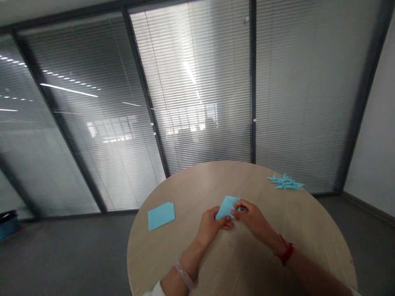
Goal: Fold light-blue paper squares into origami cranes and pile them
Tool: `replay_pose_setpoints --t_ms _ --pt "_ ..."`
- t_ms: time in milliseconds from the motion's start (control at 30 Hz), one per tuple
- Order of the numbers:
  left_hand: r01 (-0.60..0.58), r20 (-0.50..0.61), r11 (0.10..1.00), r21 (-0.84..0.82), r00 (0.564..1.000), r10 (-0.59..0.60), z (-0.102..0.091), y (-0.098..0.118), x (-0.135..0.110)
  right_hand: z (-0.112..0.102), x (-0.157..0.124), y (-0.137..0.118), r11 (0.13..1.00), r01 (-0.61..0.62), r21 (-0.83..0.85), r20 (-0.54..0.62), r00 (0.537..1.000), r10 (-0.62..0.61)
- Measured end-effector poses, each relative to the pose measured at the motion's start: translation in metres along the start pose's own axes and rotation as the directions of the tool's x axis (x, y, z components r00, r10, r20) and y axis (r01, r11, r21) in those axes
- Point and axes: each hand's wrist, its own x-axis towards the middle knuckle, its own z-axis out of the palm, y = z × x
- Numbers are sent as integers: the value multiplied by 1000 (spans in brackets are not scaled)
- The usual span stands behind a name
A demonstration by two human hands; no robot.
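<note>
A light-blue sheet of folded paper [226, 206] is between my two hands, just above or on the near middle of the table. My left hand [212, 224] grips its lower left side, thumb on top and fingers beneath. At the right edge, my right hand [251, 216] pinches the paper between thumb and index finger. Part of the sheet is hidden behind my fingers, so its exact fold cannot be made out.
The round wooden table [197, 185] bears a stack of light-blue paper [161, 215] on the left. Several folded light-blue paper pieces, resembling cranes, form a pile [285, 181] at the far right. Behind stands a glass partition with blinds [200, 82].
</note>
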Motion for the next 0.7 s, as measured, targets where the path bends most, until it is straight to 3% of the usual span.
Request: replay_pose_setpoints --t_ms 300,700 --pt "34 55 994 -107 998 -28 2 -5 2 1 -1 0 1000 -11 -9 -23 1000 11" --pt "52 41 993 -106 998 -47 3 -5 2 2 0 4 998 -52 -47 -51 997 50"
